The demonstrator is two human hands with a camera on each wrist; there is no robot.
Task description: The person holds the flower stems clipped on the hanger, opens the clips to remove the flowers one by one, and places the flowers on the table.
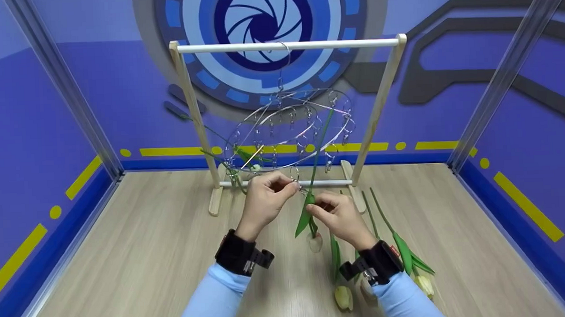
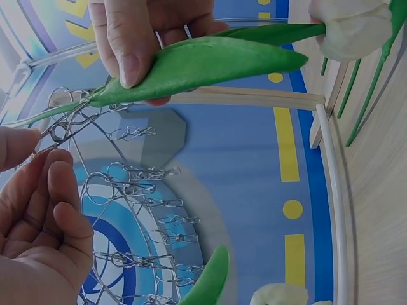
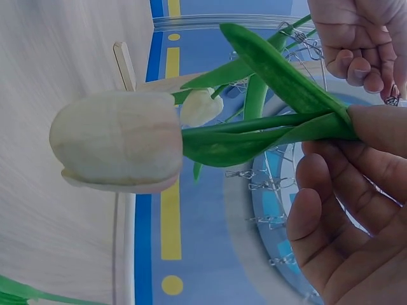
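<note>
My left hand (image 1: 283, 186) pinches a wire clip (image 2: 58, 132) on the round metal clip hanger (image 1: 290, 125), which hangs from the white rod of a wooden rack (image 1: 287, 46). Just to its right, my right hand (image 1: 319, 206) pinches the green stem and leaf of a white tulip (image 1: 315, 242), whose head hangs downward below my fingers. In the right wrist view the tulip head (image 3: 117, 141) fills the left, with its stem running to my right hand's fingertips (image 3: 375, 127). In the left wrist view the stem's end meets the clip I hold.
Another white tulip (image 1: 254, 167) hangs from the hanger's left side. Several more tulips (image 1: 344, 297) lie on the wooden floor to the right of my right arm. Blue walls close in the area on three sides.
</note>
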